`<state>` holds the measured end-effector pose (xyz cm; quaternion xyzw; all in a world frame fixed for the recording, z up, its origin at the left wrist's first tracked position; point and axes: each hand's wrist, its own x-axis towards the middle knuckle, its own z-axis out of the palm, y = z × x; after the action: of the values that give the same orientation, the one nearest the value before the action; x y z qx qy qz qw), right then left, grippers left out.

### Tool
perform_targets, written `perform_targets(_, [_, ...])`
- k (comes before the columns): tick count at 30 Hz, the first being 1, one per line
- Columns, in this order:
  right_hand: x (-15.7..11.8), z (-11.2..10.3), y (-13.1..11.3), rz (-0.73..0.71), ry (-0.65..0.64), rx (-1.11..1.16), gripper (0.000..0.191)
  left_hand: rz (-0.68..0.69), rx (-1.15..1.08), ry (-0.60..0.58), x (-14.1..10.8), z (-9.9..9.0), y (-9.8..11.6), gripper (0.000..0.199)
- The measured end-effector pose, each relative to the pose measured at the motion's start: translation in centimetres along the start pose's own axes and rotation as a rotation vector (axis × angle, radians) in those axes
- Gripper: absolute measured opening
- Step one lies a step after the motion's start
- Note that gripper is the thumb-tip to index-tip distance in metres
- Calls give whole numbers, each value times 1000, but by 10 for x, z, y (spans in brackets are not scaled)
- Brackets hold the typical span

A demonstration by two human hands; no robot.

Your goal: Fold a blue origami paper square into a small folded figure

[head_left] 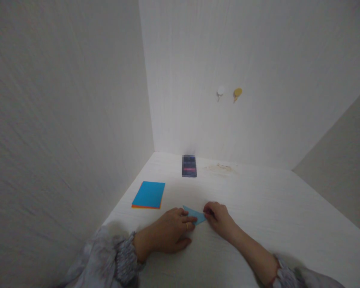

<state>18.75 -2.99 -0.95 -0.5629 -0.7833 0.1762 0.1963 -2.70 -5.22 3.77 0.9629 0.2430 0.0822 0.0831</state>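
Note:
A light blue piece of folded paper (199, 217) lies on the white table between my two hands, narrowing to a point on its right. My left hand (175, 231) rests on its left part with the fingers stretched out flat, a ring on one of them. At the paper's right tip, my right hand (219, 216) pinches the corner between thumb and fingers. Part of the paper is hidden beneath my left fingers.
A stack of square coloured paper (149, 195), blue on top with orange below, lies to the left. Farther back a phone (189, 166) leans near the wall. One white hook (220, 92) and one yellow hook (237, 93) are on the back wall. Walls stand on both sides.

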Motion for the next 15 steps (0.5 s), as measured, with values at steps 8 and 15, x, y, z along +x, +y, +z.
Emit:
perform_targets(8, [-2,-2,-7,-1,3,-71,12,7,29,-18,2,0,1,36])
perform_targets(15, [-5,-3,-9,-15,9,-116,12,-1,72,-4,4,3,1,46])
